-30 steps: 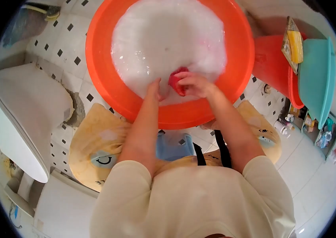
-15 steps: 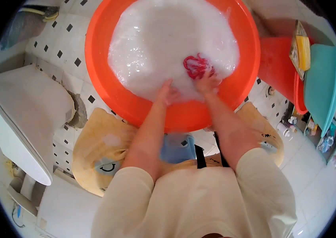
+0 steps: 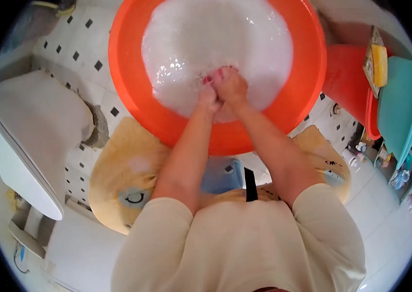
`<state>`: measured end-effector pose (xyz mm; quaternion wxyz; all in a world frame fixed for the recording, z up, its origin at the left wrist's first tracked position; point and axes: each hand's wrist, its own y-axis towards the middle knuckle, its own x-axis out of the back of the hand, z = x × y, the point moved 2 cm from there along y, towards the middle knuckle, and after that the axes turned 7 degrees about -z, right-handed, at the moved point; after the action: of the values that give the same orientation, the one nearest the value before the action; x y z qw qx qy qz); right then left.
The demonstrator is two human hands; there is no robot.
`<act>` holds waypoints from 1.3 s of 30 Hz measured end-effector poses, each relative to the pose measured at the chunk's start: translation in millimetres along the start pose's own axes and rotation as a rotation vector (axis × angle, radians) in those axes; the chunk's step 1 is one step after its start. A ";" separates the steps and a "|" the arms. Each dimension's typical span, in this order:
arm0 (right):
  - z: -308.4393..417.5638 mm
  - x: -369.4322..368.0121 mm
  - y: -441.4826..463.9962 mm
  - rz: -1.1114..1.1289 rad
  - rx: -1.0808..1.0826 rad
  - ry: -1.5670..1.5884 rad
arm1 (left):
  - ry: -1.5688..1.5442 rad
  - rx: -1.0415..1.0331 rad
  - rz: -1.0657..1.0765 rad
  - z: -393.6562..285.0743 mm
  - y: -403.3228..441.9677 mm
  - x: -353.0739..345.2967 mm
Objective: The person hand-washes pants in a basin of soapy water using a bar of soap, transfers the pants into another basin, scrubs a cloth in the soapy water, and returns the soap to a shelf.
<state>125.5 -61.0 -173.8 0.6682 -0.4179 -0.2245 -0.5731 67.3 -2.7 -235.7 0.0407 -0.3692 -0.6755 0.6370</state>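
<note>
A large orange basin (image 3: 124, 73) holds white, cloudy, sudsy water (image 3: 259, 44). Over its near half my two hands are pressed together around a wet red cloth (image 3: 208, 79), of which only small parts show. My right hand (image 3: 232, 86) is closed over the cloth from the right, fingers wrapped. Against it, slightly lower and to the left, my left hand (image 3: 209, 97) is closed on the cloth too. Its fingers are partly hidden behind the right hand. What garment the cloth is, I cannot tell.
A toilet (image 3: 26, 160) stands at the left with its lid tilted. At the right are a red tub (image 3: 347, 78), a teal basin (image 3: 400, 107), a yellow brush-like item (image 3: 379, 65) and a low shelf (image 3: 403, 182) with bottles. A blue stool (image 3: 218, 176) sits between my knees.
The right hand has moved left with the red cloth and met the left hand, which was apart and open at the water. Both now grip the cloth together.
</note>
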 end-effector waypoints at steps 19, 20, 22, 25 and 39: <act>-127.4 70.7 46.8 0.315 -0.649 0.849 | 1.229 -0.751 -0.399 -32.7 2.3 0.0; -122.9 70.1 42.4 0.407 -0.611 0.962 | 1.104 -0.666 -0.188 -17.9 13.6 -10.0; -107.6 75.6 32.5 0.495 -0.596 1.027 | 0.832 -0.303 0.117 -11.2 -3.6 -49.6; -88.6 83.9 24.7 0.560 -0.585 1.090 | 0.574 -0.195 0.129 7.1 7.6 -56.2; -95.6 90.9 37.2 0.747 -0.420 0.292 | 0.094 -0.181 0.185 -78.9 -25.4 -75.6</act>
<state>165.9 -191.8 -166.7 0.7546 -0.5116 0.1595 -0.3787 152.1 23.3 -167.1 -0.0198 -0.4615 -0.6906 0.5565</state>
